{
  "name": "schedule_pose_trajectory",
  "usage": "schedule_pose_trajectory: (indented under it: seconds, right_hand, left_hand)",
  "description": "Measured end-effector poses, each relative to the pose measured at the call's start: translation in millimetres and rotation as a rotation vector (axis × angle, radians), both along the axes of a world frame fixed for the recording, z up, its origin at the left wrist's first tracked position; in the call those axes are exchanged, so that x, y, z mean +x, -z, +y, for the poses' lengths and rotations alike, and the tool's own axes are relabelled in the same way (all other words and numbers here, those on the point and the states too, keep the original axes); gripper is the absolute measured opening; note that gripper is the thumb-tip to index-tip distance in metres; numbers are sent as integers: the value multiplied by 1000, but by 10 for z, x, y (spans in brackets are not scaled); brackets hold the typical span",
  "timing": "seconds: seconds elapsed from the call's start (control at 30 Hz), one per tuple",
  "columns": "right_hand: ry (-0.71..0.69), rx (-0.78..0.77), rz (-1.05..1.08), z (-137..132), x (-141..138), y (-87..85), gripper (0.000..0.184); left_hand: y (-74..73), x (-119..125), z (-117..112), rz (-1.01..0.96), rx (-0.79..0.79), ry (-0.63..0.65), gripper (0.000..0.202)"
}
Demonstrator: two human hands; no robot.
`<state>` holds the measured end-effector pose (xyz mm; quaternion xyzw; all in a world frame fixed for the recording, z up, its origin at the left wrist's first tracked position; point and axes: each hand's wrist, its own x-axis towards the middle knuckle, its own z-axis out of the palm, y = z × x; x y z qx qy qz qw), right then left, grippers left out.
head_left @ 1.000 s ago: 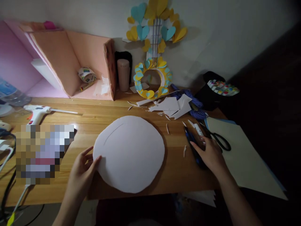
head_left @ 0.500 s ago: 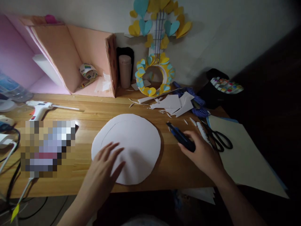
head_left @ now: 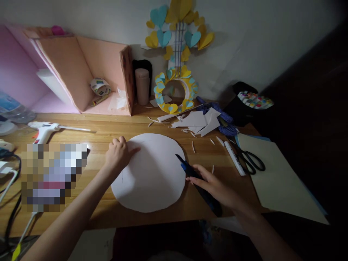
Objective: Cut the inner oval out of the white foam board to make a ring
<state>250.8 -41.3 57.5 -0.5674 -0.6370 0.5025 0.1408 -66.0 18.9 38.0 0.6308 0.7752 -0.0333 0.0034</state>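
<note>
A round white board disc [head_left: 152,174], slightly uneven at its rim, lies flat on the wooden table. My left hand [head_left: 118,154] is at the disc's upper left edge, its thumb on top and its fingers curled at the rim. A short pencil line shows near the left edge; the hand covers part of that side. In my right hand [head_left: 209,179] is a dark blue and black utility knife [head_left: 199,183]. Its blade end points up and left, over the right part of the disc. I cannot tell whether the blade touches the board.
White paper scraps [head_left: 197,121] lie behind the disc. On the right are a white marker [head_left: 235,159], black scissors [head_left: 254,161] and pale sheets [head_left: 282,177]. Leftward are a glue gun [head_left: 45,130] and a blurred-out device [head_left: 54,177]. A paper-heart guitar [head_left: 176,72] leans on the wall.
My left hand has moved from the disc's surface up to its upper left edge, and its fingers have curled. My right hand has brought the knife left, from beside the disc to over its right side.
</note>
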Motion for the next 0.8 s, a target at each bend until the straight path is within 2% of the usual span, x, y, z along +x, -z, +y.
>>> schedule_pose_trajectory:
  seconds: [0.1,0.17,0.23,0.3,0.37,0.43,0.5,0.6,0.8]
  right_hand:
    - [109,129,-47,69,-24,67,38]
    - [113,224,-119,158,-21,70,36]
    - [100,313,-210,283,-2,39,38]
    - [77,430,-315,439,9,-16,41]
    - [8,554,-429,615,-18,-83,43]
    - [-127,646,-526,783,-88,-144,44]
    - [-278,707,-581,917,-181,-182,46]
    - [-436,764,-655,1029,-304,-187,46]
    - [-525,788,-857,1101,-361,-134,50]
  left_hand:
    - [-65,3,-214,11,-80,-16,61]
    - [-114,4,-333,36,-118,10,56]
    - [-142,17,-381,110,-68,65,53]
    - [-142,68,-351,141,37,173,49]
    - [-114,172,-274,49,103,333,43]
    - [-65,316,-192,-85,111,520,41]
    - [0,463,-137,-168,95,632,46]
    - [107,611,-107,-202,84,636,52]
    - [215,625,-97,-216,85,621,54]
